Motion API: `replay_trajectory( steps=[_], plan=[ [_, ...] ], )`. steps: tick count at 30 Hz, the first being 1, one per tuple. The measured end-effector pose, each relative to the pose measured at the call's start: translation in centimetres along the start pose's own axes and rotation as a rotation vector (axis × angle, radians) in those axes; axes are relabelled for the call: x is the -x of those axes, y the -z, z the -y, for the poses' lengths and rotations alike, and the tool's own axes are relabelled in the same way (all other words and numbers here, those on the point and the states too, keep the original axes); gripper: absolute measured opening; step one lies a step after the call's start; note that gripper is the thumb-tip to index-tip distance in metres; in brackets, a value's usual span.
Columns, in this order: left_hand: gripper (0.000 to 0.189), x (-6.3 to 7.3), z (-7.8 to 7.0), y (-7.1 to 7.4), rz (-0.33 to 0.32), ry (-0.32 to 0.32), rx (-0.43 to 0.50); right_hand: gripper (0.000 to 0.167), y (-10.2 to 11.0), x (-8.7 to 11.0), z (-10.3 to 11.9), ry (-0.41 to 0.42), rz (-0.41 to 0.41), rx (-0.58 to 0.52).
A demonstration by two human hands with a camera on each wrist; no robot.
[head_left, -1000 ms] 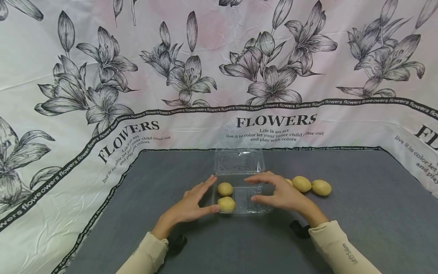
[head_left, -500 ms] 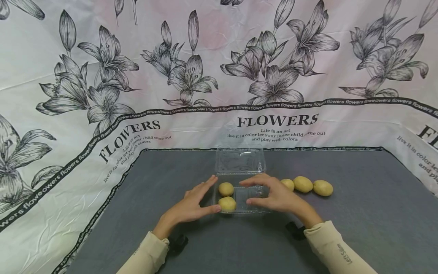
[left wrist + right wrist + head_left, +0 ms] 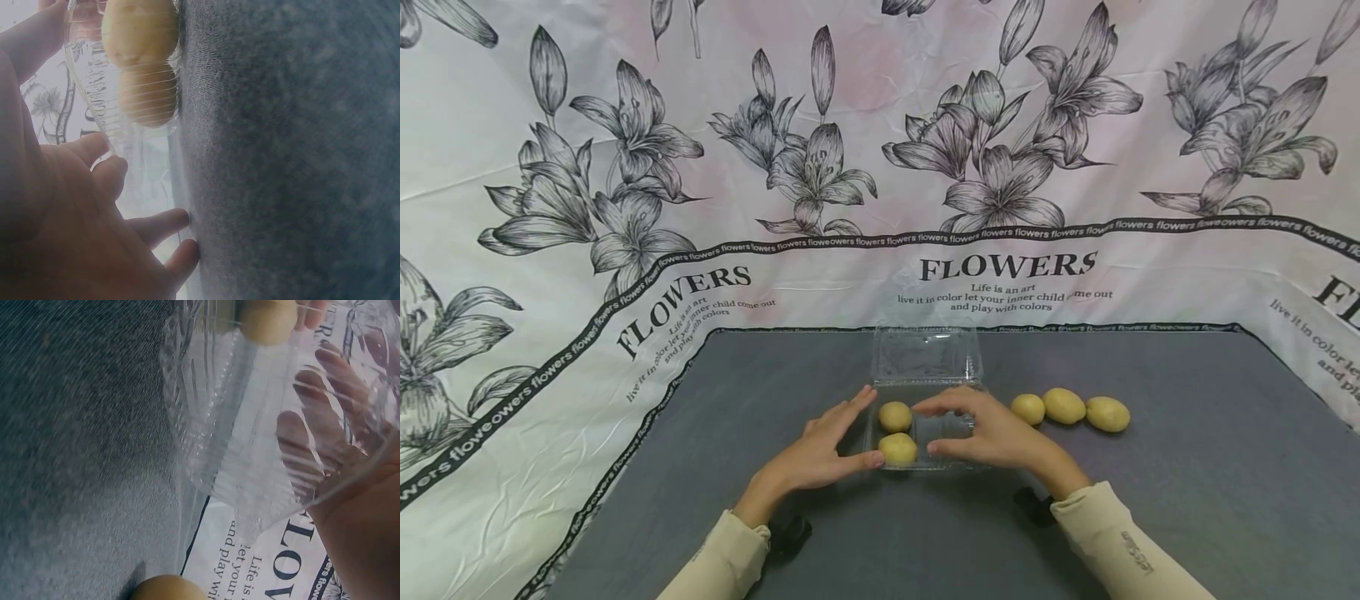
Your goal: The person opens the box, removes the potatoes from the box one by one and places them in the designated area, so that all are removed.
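Note:
A clear plastic clamshell box (image 3: 927, 429) lies on the table with its lid (image 3: 927, 354) raised at the back. Inside its left half sit two yellow potatoes, a rear potato (image 3: 895, 417) and a front potato (image 3: 898, 450). My left hand (image 3: 816, 450) is spread along the box's left side, thumb tip close to the front potato; in the left wrist view its fingers (image 3: 159, 225) reach beside the ribbed wall. Over the box's right half is my right hand (image 3: 992, 429), thumb and fingers apart with nothing between them, its fingers (image 3: 312, 412) showing through the clear plastic.
Three more potatoes lie in a row right of the box: a near one (image 3: 1028, 409), a middle one (image 3: 1064, 406) and a far one (image 3: 1108, 414). The grey table (image 3: 1187, 500) ends at a flower-printed cloth (image 3: 850, 283) behind.
My right hand has slid left across the box toward the two potatoes, uncovering the nearest loose potato. The left hand has stayed in place.

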State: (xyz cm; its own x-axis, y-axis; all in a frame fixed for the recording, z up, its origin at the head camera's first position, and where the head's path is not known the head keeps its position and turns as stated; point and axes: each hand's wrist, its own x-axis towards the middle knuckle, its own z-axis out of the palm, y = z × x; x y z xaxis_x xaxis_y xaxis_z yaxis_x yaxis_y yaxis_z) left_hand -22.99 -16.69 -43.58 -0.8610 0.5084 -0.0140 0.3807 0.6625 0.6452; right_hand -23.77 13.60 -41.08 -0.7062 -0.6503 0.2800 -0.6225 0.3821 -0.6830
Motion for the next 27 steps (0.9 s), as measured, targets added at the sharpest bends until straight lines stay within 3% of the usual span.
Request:
replay_trajectory(
  steps=[23, 27],
  plan=[
    [0.092, 0.2, -0.1, -0.1, 0.002, 0.013, -0.010, 0.048, -1.5, -2.1, -0.4, 0.036, 0.116, -0.032],
    [0.091, 0.1, 0.0, -0.1, -0.003, 0.010, -0.016, 0.048, -1.7, -2.4, -0.5, 0.010, 0.139, -0.040]
  ],
)
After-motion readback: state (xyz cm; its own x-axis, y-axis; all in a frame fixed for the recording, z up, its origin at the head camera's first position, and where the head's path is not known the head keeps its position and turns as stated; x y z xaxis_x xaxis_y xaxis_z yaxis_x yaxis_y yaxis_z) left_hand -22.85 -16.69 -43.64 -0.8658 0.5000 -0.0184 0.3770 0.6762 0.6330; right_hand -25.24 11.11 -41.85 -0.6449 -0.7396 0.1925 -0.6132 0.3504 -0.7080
